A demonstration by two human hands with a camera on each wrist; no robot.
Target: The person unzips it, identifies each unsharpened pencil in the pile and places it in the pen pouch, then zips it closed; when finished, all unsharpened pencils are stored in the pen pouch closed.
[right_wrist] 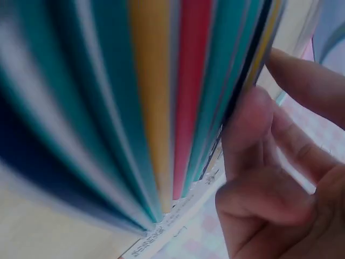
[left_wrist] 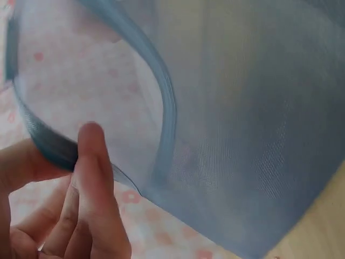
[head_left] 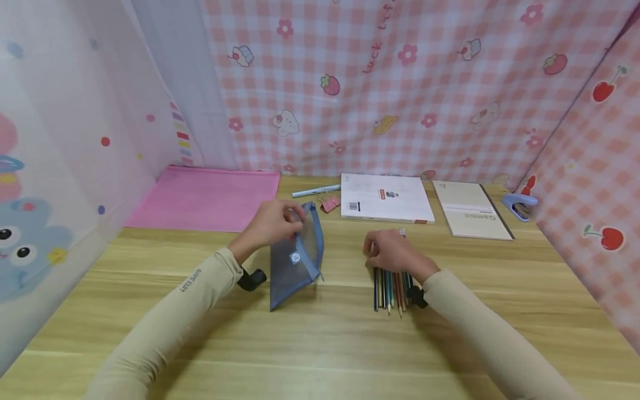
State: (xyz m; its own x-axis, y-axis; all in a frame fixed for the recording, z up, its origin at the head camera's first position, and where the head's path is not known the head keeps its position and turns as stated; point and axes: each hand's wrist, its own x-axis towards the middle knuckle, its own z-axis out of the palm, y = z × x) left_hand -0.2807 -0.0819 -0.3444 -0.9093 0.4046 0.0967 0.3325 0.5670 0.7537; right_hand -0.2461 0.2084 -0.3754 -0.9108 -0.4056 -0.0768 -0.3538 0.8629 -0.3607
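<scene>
My left hand (head_left: 280,223) pinches the open rim of a blue mesh zip pouch (head_left: 287,280) between thumb and fingers. The pouch stands tilted, its mouth gaping to the right; the left wrist view shows the zip edge (left_wrist: 168,102) curving away from the thumb. Over a row of pencils (head_left: 390,291), my right hand (head_left: 397,253) has its fingers bent at the row's left side. Up close, thumb and fingertip meet at the outermost dark pencil with a yellow stripe (right_wrist: 264,46). Green, yellow and red pencils lie beside it, their far ends partly hidden by the hand in the head view.
Behind the pouch lie a pink folder (head_left: 210,197), a light blue pen (head_left: 316,190) and pink binder clips (head_left: 329,204). A white book (head_left: 385,197), a cream notebook (head_left: 470,211) and a lavender stapler (head_left: 520,205) line the back right. Patterned cloth (head_left: 400,100) hangs around the table.
</scene>
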